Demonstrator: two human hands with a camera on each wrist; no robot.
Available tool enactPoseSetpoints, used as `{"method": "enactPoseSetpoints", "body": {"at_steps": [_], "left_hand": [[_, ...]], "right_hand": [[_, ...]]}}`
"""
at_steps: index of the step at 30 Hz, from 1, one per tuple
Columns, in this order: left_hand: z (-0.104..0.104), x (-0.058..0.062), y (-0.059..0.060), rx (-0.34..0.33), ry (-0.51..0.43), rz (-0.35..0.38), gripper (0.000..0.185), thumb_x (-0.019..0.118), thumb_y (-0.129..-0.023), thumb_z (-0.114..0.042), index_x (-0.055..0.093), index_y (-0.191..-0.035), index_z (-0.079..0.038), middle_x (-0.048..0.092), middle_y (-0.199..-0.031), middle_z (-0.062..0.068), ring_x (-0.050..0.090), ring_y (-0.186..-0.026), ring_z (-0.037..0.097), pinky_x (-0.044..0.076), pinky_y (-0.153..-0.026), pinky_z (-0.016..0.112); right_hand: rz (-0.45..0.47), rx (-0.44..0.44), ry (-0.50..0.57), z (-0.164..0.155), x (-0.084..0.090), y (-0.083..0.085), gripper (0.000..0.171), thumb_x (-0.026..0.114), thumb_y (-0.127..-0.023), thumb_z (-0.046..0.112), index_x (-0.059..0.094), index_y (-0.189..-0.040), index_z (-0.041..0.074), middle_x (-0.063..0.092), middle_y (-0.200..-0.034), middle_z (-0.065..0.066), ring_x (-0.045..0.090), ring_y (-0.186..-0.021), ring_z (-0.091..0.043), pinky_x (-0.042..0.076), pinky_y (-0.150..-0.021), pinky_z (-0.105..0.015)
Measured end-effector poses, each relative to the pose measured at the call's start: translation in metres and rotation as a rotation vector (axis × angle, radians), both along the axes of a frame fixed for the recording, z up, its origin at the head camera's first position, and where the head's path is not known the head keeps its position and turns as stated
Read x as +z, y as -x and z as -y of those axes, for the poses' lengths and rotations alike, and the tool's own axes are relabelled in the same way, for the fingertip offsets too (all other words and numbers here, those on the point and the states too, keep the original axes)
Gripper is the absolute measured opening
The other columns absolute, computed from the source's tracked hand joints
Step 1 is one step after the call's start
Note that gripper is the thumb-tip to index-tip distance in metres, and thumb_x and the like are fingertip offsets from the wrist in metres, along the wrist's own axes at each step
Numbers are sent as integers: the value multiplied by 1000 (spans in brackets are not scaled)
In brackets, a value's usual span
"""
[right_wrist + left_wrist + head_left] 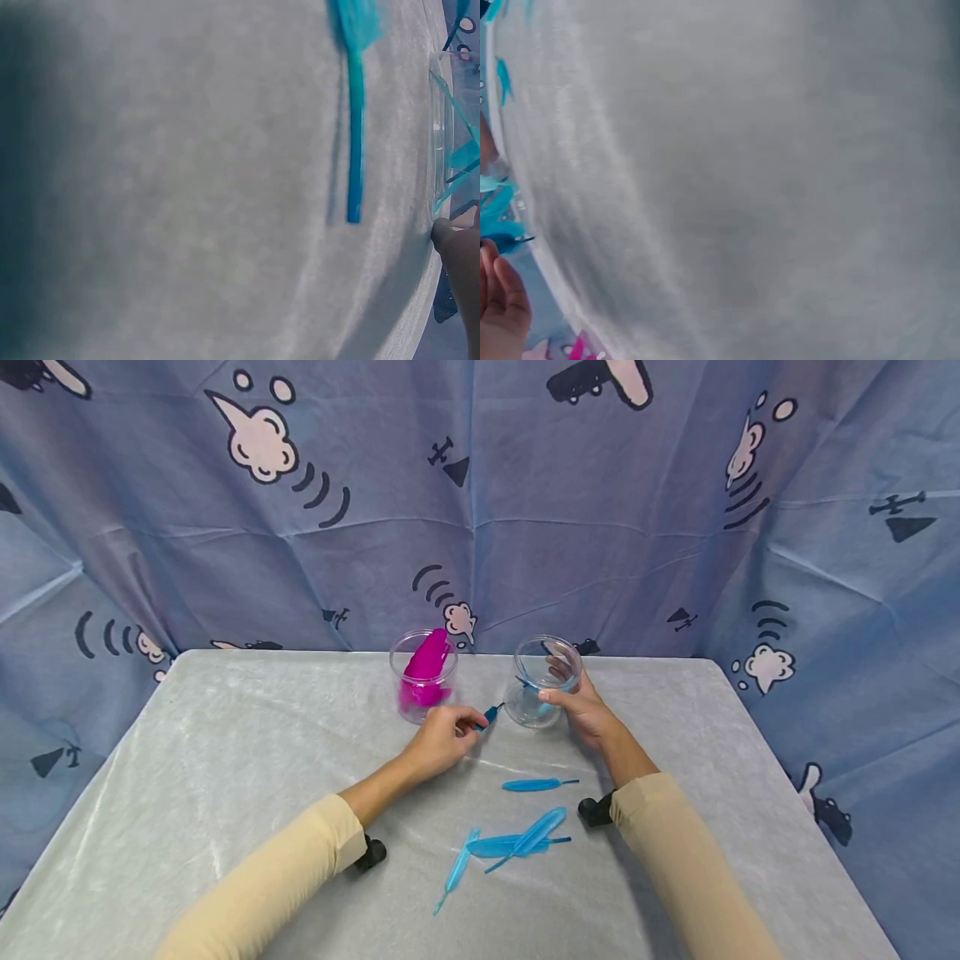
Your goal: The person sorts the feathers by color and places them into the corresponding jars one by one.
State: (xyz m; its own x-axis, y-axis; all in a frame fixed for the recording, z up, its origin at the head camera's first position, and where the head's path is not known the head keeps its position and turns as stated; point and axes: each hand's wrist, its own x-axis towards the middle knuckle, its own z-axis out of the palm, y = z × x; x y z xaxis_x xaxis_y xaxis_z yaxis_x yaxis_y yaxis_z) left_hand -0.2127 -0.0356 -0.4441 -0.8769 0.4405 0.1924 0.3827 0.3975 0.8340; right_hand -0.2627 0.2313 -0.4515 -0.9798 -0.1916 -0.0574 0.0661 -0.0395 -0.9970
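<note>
My left hand (442, 739) pinches a dark blue feather (491, 714), its quill pointing toward a clear jar (521, 713). My right hand (592, 714) grips that jar from its right side, and the jar looks tilted toward the left hand. Inside it, blue feathers (463, 155) show through the wall in the right wrist view. Close behind the left hand stands a second clear jar (406, 702), holding magenta feathers (427, 662). At the left edge of the left wrist view, the pinched feather appears above the fingertips (514, 281).
Several blue feathers lie on the grey cloth-covered table (247, 760) between the forearms: one feather (531, 785) alone, the others in an overlapping group (498, 846) nearer the front. A patterned blue curtain (600, 543) hangs right behind the table's back edge.
</note>
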Motion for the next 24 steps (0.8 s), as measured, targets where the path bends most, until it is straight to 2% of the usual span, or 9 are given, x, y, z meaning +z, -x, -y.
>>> {"method": "enactPoseSetpoints", "body": {"at_steps": [9, 16, 24], "left_hand": [[-4, 18, 3, 21, -60, -21, 13, 67, -89, 1, 75, -100, 1, 72, -93, 9, 64, -81, 17, 55, -75, 27], [-4, 31, 6, 48, -107, -61, 12, 68, -89, 1, 75, -99, 0, 72, -92, 8, 64, -81, 16, 55, -75, 27], [-2, 46, 11, 76, -167, -90, 13, 67, -89, 2, 74, -100, 2, 71, -89, 11, 63, -79, 19, 54, -74, 28]], "right_hand": [[3, 0, 7, 0, 1, 0, 87, 66, -85, -3, 22, -155, 24, 20, -163, -10, 11, -151, -23, 5, -121, -48], [14, -3, -3, 0, 1, 0, 86, 67, -85, -3, 25, -153, 29, 20, -163, -9, 11, -151, -22, 4, -121, -49], [11, -6, -3, 0, 0, 0, 88, 66, -85, -4, 21, -156, 24, 20, -163, -9, 11, -151, -23, 4, -121, -49]]}}
